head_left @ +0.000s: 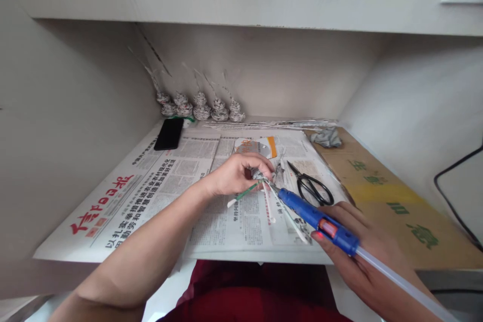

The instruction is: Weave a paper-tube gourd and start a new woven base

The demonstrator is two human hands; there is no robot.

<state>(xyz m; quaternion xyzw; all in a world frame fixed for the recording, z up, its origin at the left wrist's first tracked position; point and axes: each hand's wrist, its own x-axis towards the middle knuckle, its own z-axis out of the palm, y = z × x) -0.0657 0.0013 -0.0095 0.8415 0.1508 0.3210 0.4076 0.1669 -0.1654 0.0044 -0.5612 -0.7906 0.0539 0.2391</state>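
Watching the woven piece (257,174), I'm finding it just over the middle of the newspaper (196,161), mostly hidden by fingers. The left hand (236,173) is pinching it between thumb and fingertips, seemingly steadying something small while leaving its near side open. A green strip (247,190), pale at its tip, is poking out toward the left, and flat pale strips (297,226) are trailing down to the right.

Now I'm following the glue gun (302,206): smooth blue plastic, a red light glowing, metal nozzle (274,188) angling right up to the piece, though I'm not able to tell whether they're touching. The right hand (368,239) is wrapping round the gun from below, probably for fine aim; the trigger isn't showing. A cloudy glue stick (392,275) is jutting from its back.

Just beyond, black scissors (301,176) are lying within easy reach, presumably for trimming. To the right, a crumpled grey wad (326,137) is resting on stiff brown cardboard (341,166). Farther back, thin rods (271,125) are lying flat, a glossy phone (169,134) is sitting left, and five knobbly, two-bulbed gourds (202,110) are standing along the wall, likely keeping the workspace free, wispy ends sticking up.
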